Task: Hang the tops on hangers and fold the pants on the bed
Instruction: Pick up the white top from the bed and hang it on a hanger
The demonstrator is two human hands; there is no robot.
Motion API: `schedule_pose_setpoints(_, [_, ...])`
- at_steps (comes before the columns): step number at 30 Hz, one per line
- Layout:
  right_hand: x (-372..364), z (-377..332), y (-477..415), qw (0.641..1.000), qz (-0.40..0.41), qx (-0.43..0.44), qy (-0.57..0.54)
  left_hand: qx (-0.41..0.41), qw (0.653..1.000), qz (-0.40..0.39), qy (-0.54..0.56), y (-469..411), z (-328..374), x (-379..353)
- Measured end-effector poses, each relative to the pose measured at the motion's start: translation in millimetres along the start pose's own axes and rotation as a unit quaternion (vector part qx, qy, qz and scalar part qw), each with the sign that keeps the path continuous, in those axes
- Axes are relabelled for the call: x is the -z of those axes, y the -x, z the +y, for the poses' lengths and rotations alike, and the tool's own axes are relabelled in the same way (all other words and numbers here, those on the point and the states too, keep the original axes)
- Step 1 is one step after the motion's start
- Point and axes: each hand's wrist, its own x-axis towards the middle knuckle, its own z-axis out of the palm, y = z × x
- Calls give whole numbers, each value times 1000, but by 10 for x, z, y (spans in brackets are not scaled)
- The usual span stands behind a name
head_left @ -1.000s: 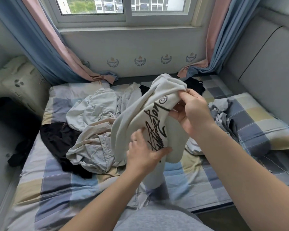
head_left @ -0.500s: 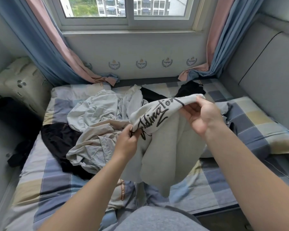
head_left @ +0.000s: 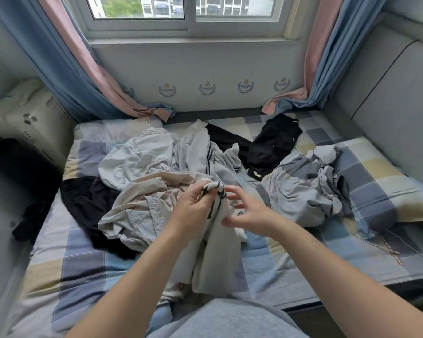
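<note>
A cream garment with black lettering hangs from my left hand, which grips its bunched top edge above the bed. Beside it, my right hand has its fingers spread, with the fingertips close to the cloth and holding nothing. Behind the hands lies a heap of pale grey and beige clothes. More clothes lie around the heap: a black garment on its left, another black garment at the back, and a grey-blue bundle on the right. No hanger is in view.
The checked bedsheet covers the bed, and a pillow in the same check lies at the right. At the far edge is the window wall with blue and pink curtains. A grey padded headboard rises at right. A cushion sits left.
The cream garment dropped from a spread hold between both hands to hang from my left hand alone. My right hand let go and opened. The camera tilted down.
</note>
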Motion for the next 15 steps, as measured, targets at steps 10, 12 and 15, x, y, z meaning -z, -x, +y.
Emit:
schedule_pose_setpoints(10, [-81,-25,-124,985,98,-2,-144,24,997,-66,12,75,153,153])
schedule_pose_setpoints(12, [1,-37,-129,963,105,-18,-247,25,994,-109,18,101,188,165])
schedule_pose_setpoints(15, [212,-105,-135,933,112,-5,-342,68,989,-119,64,94,146,171])
